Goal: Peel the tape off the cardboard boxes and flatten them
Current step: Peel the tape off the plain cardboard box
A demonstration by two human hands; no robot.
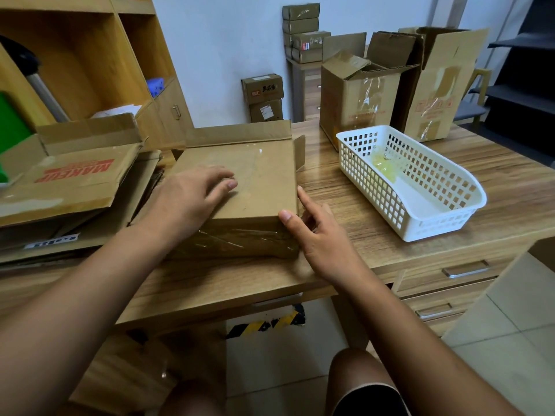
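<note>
Cardboard box (258, 181) lies on the wooden desk (345, 265), far flaps open, clear tape (240, 238) across its near wall. Left hand (186, 199) rests flat on the box top, fingers relaxed, holding nothing. Right hand (321, 241) is at the near right corner: thumb on the top edge, index finger straight along the side wall, remaining fingers loosely curled against that wall.

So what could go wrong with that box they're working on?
The clear tape on the cardboard box's near side looks wrinkled and stuck flat, so it might tear into strips. The box sits close to the desk's front edge, and the left hand merely rests flat on top, so a hard tug could slide it off.
</note>
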